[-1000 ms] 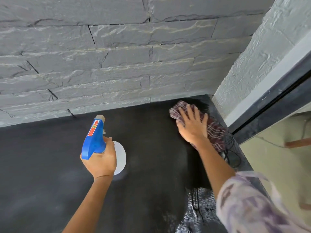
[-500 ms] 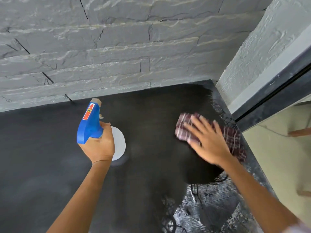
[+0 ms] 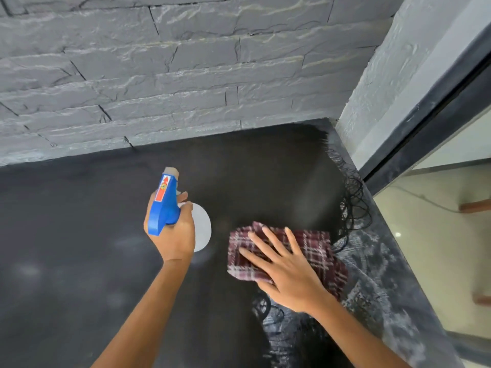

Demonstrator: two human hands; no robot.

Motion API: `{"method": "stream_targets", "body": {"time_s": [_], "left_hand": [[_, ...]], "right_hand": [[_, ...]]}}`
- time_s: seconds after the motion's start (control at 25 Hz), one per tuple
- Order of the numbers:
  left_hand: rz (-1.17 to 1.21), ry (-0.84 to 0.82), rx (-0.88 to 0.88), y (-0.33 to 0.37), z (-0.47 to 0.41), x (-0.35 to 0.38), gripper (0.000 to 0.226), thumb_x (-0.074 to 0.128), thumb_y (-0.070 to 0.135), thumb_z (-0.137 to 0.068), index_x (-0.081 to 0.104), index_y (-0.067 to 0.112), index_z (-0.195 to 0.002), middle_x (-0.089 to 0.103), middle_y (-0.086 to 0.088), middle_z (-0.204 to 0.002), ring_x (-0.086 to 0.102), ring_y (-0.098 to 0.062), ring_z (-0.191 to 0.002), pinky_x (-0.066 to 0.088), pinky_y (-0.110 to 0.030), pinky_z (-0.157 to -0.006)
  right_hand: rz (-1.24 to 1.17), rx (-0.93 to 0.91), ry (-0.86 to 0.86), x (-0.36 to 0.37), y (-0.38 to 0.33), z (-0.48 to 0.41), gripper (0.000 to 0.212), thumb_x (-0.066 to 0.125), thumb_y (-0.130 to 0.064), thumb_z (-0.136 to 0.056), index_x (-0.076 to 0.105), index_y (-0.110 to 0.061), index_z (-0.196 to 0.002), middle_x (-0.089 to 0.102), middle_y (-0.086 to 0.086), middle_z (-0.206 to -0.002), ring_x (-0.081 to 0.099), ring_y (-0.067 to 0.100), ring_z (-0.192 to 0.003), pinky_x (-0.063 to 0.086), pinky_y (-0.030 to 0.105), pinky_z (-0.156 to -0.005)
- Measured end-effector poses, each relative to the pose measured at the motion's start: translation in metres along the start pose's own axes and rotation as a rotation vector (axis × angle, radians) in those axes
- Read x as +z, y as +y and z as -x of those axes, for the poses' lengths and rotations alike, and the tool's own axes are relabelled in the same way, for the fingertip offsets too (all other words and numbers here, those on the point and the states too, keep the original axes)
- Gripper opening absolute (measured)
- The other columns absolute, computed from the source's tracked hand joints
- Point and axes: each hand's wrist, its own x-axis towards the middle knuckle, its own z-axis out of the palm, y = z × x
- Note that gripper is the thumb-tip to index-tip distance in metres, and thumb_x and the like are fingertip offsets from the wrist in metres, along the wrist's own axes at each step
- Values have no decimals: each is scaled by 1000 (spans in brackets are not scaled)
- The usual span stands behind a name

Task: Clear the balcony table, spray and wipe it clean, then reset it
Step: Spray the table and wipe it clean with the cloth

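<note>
The dark table top (image 3: 79, 248) fills the lower left, with a darker wet patch toward its far right corner. My left hand (image 3: 172, 235) grips a spray bottle (image 3: 164, 205) with a blue trigger head and a white body, held just above the table's middle. To its right, my right hand (image 3: 287, 266) lies flat with fingers spread, pressing a maroon plaid cloth (image 3: 316, 248) onto the table surface. The cloth sits near the table's right edge, partly hidden under my palm.
A grey stone wall (image 3: 186, 75) runs along the table's far edge. A textured pillar (image 3: 385, 75) and a dark door frame (image 3: 438, 123) stand at the right. The table's right edge (image 3: 385, 274) shows grey streaks. Beyond it lies a pale floor (image 3: 438, 248).
My right hand has slid the cloth from the far right corner toward me and leftward, leaving a dark wet patch. The spray bottle in my left hand has stayed about where it was.
</note>
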Motion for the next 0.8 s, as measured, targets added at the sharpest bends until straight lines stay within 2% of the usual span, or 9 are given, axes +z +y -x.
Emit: {"method": "stream_targets", "body": {"time_s": [0.08,0.16,0.28,0.32,0.36,0.44,0.6,0.72,0.8], "left_hand": [[18,-21,-4,2,29,-17,40,54,19,-71,60,11,-109,66,26,-84,64,7,-85,43,-2,-79],[41,-50,-39,5,55,-33,35,54,19,-71,61,16,-105,67,31,-83,64,5,-87,43,-4,-81],[63,-54,-72,6,86,-50,33,54,19,-70,61,18,-102,67,31,-83,64,4,-86,44,-6,-82],[57,-47,-67,8,93,-54,32,54,20,-70,62,16,-101,68,28,-83,64,6,-85,44,-5,-81],[49,-36,-67,10,100,-58,32,54,20,-70,63,15,-100,67,24,-84,63,7,-84,43,-3,-80],[27,-14,-105,8,110,-67,29,57,22,-69,62,18,-97,63,20,-86,63,2,-80,43,-6,-76],[-58,8,-196,-4,119,-84,21,65,8,-81,58,21,-96,59,6,-84,55,-11,-78,40,-27,-78],[-104,-14,-229,-8,122,-93,27,62,8,-84,58,12,-111,59,0,-99,53,-19,-88,42,-32,-84],[-137,-32,-249,-10,123,-95,25,61,11,-85,57,14,-109,58,0,-100,52,-19,-90,42,-33,-84]], "right_hand": [[25,60,9,-4,25,54,65,34,-55,-89,14,-40,-148,11,-6,-158,9,22,-145,7,58,-113],[49,270,-25,-12,61,71,59,26,-55,-91,14,-40,-147,15,-6,-158,8,22,-145,11,58,-113],[-47,711,-53,-24,89,22,55,15,-52,-96,9,-38,-148,3,-4,-159,-1,23,-146,3,60,-113],[-87,770,-65,-27,80,0,55,16,-50,-97,5,-37,-149,-2,-3,-159,-5,24,-145,0,62,-112],[-109,736,-71,-27,64,-18,55,16,-49,-97,4,-36,-149,-4,-3,-159,-7,25,-145,-3,63,-111],[-80,485,-73,-20,16,-27,55,18,-49,-96,7,-35,-149,-3,-3,-159,-9,26,-145,-5,64,-110],[2,63,-50,-1,-62,53,58,27,-53,-93,16,-37,-147,8,-3,-159,1,27,-146,1,64,-112],[29,0,-13,4,-50,128,69,40,-52,-86,15,-39,-148,11,-6,-158,10,23,-145,6,59,-113],[68,100,2,-3,-14,151,67,38,-53,-86,14,-42,-147,16,-7,-157,14,22,-145,13,57,-112]]}}
